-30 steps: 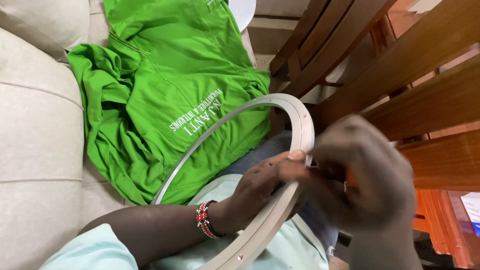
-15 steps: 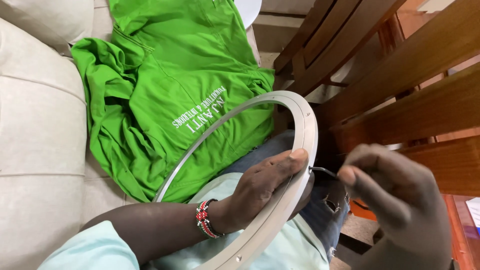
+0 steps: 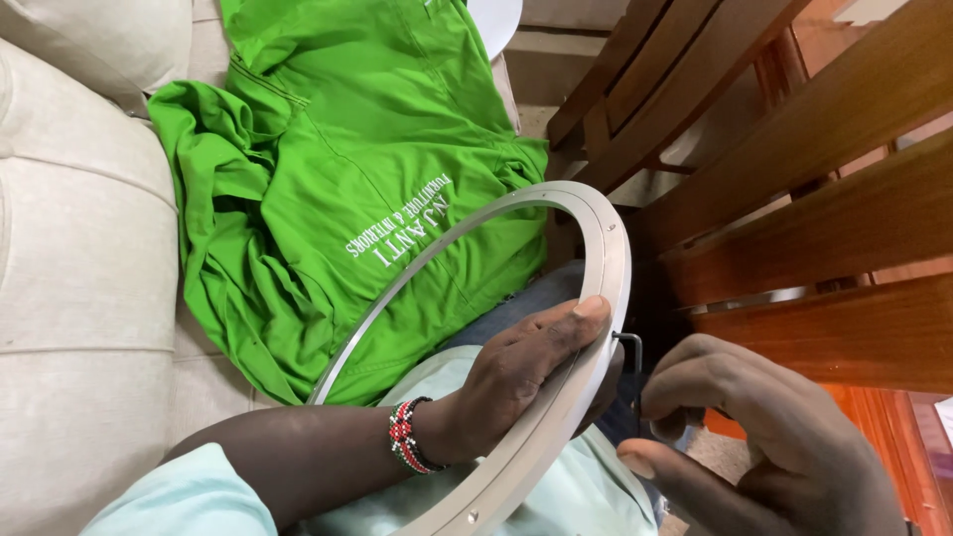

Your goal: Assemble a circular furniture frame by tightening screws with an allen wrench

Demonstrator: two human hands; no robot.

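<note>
Left hand clamps the flat grey metal ring at its 5 o'clock rim. Right hand pinches a small bent hex key. Ring looks stiff, light, smooth; grip the rim.

You are wearing a pale mint short-sleeved shirt, blue denim trousers, and a red, white and black beaded wristband on your left wrist.

bright even daylight, soft shadows, sharp focus, slight blur lower right
</note>
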